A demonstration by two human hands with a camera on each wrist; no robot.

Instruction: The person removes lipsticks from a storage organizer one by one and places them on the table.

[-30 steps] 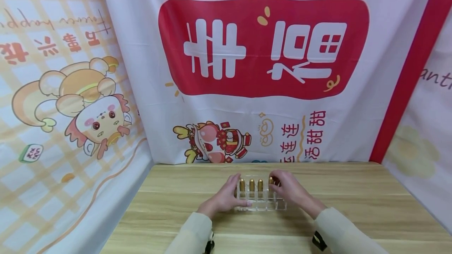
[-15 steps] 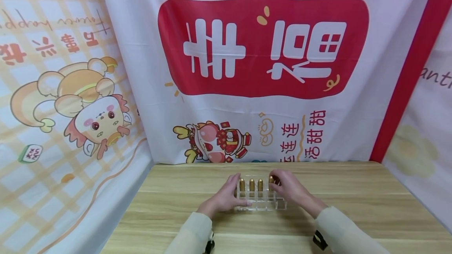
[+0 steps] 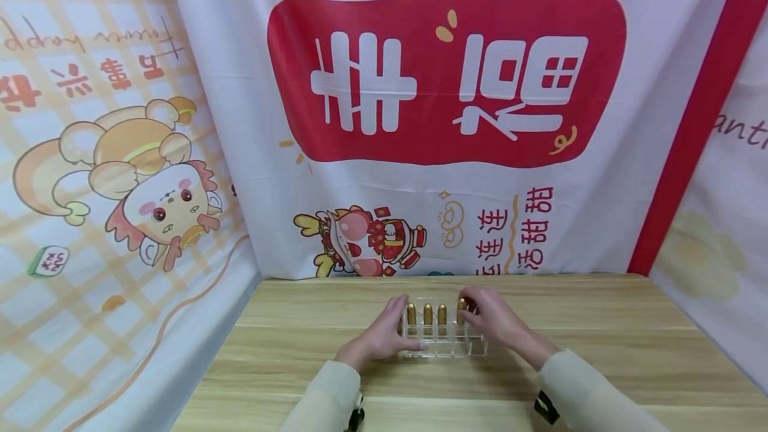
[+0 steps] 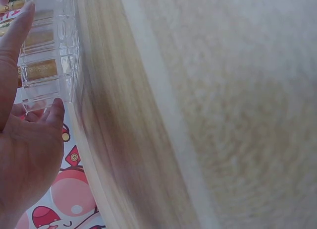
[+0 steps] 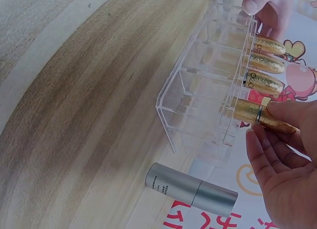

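A clear acrylic lipstick holder (image 3: 444,350) with stepped compartments stands on the table. My left hand (image 3: 383,333) grips its left end, thumb at the front and fingers at the back; the left wrist view shows fingertips against the clear wall (image 4: 64,65). Three gold bullet-shaped lipsticks (image 3: 428,314) stand upright in the back row. At the right of that row, my right hand (image 3: 493,320) pinches another gold lipstick (image 5: 247,110) between thumb and fingers. Its lower end overlaps a compartment in the right wrist view, and a dark band circles its middle.
A silver tube (image 5: 192,189) stands on the table just right of the holder, hidden behind the right hand in the head view. The wooden table (image 3: 300,392) meets a printed white cloth (image 3: 444,185) at the back. Another printed cloth (image 3: 144,219) hangs at left.
The right hand and its lipstick have shifted only very slightly to the right. Left hand, holder and the other lipsticks stay where they were.
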